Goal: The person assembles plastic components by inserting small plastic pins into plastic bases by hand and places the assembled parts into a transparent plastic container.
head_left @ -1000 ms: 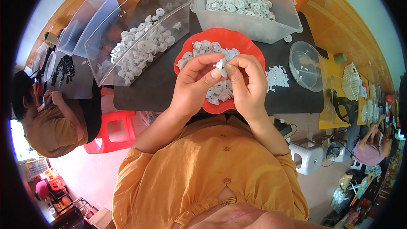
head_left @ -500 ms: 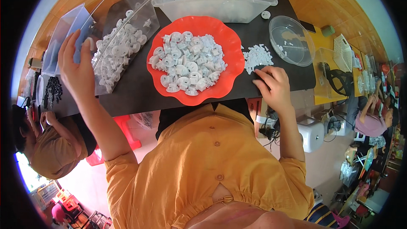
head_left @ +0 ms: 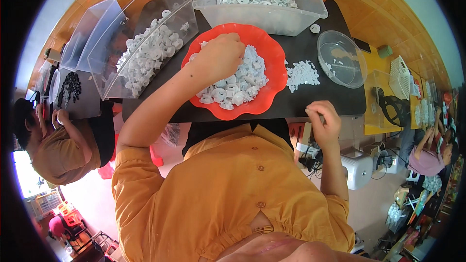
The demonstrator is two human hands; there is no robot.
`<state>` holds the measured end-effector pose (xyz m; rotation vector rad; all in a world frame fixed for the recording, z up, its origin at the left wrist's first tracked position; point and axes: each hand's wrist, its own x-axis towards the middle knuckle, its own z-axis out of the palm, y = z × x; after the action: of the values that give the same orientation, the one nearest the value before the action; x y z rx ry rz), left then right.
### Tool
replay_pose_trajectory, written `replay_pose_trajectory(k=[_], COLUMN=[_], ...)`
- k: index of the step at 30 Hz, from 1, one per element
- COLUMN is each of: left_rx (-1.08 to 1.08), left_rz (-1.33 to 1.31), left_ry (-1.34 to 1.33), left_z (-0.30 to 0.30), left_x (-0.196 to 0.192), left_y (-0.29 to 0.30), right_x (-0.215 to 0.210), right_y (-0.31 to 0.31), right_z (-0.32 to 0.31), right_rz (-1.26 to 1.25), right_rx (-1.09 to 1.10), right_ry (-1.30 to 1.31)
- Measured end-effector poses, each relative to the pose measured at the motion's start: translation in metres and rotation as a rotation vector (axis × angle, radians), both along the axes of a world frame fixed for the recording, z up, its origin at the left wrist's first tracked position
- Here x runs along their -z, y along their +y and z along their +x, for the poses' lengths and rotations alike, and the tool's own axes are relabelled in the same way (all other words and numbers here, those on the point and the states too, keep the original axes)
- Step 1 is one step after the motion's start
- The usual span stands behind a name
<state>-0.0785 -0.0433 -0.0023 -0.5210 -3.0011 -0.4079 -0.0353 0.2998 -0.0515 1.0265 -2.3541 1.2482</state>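
My left hand (head_left: 221, 57) reaches over the red scalloped bowl (head_left: 277, 75), its fingers curled down among small white round plastic parts (head_left: 229, 93). The fingertips are hidden, so what they grip does not show. Just off the table's front edge, my right hand (head_left: 324, 120) is raised with thumb and forefinger pinched together. Anything between them is too small to make out. A heap of tiny white plastic pieces (head_left: 302, 75) lies on the dark table (head_left: 291, 104), right of the bowl and beyond my right hand.
A clear bin (head_left: 109, 70) of white parts leans at the left. Behind the bowl stands a larger translucent tub (head_left: 262, 17) of similar parts. A round clear dish (head_left: 342, 60) with a few bits sits at the right, near a loose white part (head_left: 315, 28). Another person (head_left: 68, 150) works at left.
My left hand has swung from beside the clear bin at left into the red bowl. My right hand has drawn back from the tiny pieces toward me, its fingers now pinched.
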Motion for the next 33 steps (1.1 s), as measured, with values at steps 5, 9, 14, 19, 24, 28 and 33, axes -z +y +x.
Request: replay_pose_trajectory(k=[5, 9, 14, 19, 24, 28, 33], left_rx=[-0.032, -0.122, 0.01, -0.047, -0.007, 0.114, 0.144], left_rz=[0.394, 1.228, 1.579, 1.701, 1.776, 1.627, 1.614], left_ry=[-0.138, -0.515, -0.386, -0.275, -0.324, -0.167, -0.141], left_z=[0.011, 0.037, 0.063, 0.078, 0.09, 0.093, 0.095], left_x=[-0.013, -0.026, -0.025, -0.014, -0.012, -0.005, 0.0], left_y=[-0.002, -0.007, -0.001, -0.011, -0.024, -0.033, -0.037], right_x=[-0.026, -0.043, -0.062, -0.064, -0.071, -0.085, -0.084], right_y=[-0.057, -0.108, -0.149, -0.165, -0.173, -0.181, -0.193], right_z=[-0.008, -0.021, -0.024, -0.023, -0.028, -0.026, -0.02], right_rz=[-0.451, -0.645, -0.62, -0.544, -0.365, -0.239, -0.286], right_rx=[0.022, -0.196, -0.352, -0.401, -0.351, -0.342, -0.32], right_ry=[-0.388, -0.65, -0.85, -0.68, -0.37, -0.245, -0.295])
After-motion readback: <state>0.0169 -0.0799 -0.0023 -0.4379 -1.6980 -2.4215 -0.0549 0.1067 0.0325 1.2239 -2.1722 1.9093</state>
